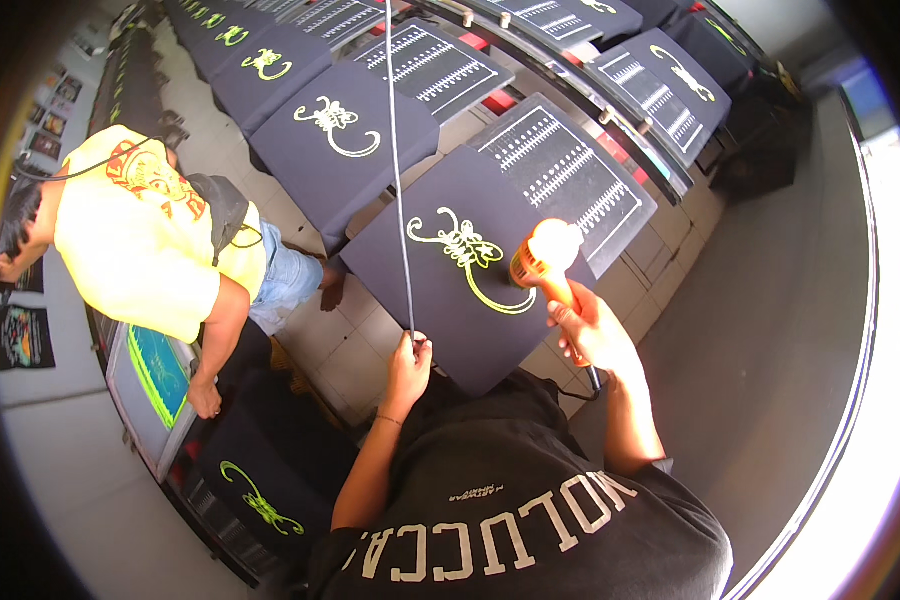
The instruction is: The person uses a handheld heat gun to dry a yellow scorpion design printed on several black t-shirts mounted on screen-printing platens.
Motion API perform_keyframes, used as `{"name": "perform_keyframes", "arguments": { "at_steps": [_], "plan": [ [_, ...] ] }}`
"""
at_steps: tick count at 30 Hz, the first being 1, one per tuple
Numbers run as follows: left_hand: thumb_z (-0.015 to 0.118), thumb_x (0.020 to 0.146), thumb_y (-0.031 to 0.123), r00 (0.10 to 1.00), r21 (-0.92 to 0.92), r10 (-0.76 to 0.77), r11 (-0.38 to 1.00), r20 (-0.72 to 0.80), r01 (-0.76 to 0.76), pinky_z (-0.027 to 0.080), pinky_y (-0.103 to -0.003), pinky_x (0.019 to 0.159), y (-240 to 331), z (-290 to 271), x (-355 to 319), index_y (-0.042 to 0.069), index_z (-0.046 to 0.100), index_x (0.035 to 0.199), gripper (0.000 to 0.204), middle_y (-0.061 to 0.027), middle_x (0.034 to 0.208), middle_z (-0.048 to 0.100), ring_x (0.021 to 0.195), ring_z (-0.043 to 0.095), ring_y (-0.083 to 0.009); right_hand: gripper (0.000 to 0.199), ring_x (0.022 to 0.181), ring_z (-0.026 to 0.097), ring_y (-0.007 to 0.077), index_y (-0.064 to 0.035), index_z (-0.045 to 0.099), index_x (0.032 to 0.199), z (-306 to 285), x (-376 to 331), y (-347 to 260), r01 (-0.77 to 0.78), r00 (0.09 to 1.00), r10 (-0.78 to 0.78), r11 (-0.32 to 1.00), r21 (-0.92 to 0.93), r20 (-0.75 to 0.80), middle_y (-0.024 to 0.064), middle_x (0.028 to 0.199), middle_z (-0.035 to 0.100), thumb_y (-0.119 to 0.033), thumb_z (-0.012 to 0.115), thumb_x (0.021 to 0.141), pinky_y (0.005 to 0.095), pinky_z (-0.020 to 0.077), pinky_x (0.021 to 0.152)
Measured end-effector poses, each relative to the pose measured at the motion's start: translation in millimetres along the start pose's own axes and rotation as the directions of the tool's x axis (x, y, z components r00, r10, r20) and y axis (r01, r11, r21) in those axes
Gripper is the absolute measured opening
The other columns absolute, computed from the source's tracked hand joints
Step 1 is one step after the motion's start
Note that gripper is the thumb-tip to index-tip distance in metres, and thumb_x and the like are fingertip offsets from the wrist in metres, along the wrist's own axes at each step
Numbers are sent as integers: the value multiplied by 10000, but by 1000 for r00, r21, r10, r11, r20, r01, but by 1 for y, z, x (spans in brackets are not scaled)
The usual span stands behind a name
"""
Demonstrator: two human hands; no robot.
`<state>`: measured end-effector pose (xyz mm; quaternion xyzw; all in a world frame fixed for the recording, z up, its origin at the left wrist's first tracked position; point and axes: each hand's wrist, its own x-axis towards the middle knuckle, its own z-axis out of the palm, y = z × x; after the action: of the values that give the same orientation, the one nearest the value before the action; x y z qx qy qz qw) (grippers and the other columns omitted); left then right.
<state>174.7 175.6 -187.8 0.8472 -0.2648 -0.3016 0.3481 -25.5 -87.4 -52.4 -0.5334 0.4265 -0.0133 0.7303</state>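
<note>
My right hand (592,332) is wrapped round the handle of an orange heat gun (545,262). The gun's head is over the right side of a dark T-shirt (410,270), close to the shirt's printed yellow-green scorpion-like outline (470,255). That shirt lies flat over a board directly ahead of me. At the shirt's near left edge, my left hand (408,368) is closed on the lower end of a thin grey cord (398,170). The cord runs straight up past the top of the view; whether it is stiff cannot be seen.
More boards with printed dark shirts (335,120) stretch away in rows. A metal rail (570,80) runs between rows. On my left, a person in a yellow shirt (140,235) bends beside a framed printing screen (155,385). A grey wall (800,260) stands at right.
</note>
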Motion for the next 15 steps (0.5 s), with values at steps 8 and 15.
{"name": "perform_keyframes", "arguments": {
  "at_steps": [8,15],
  "plan": [
    [580,990,144,988,47,111,992,111,-116,512,-355,681,-38,-76,28,15,596,1037,138,-119,788,643,697,625,-216,383,573,530,83,-22,522,1327,55,-17,24,-3,931,8,1000,12,-364,53,870,607,-251,550,1021,260,494,525],
    [462,1069,339,947,-127,129,987,293,-95,466,-318,603,-101,-89,83,13,681,1009,397,-54,703,595,637,565,-136,349,573,532,92,-15,547,1257,80,-6,80,75,860,-23,994,82,-510,56,870,606,-254,558,1004,275,485,528]
  ]
}}
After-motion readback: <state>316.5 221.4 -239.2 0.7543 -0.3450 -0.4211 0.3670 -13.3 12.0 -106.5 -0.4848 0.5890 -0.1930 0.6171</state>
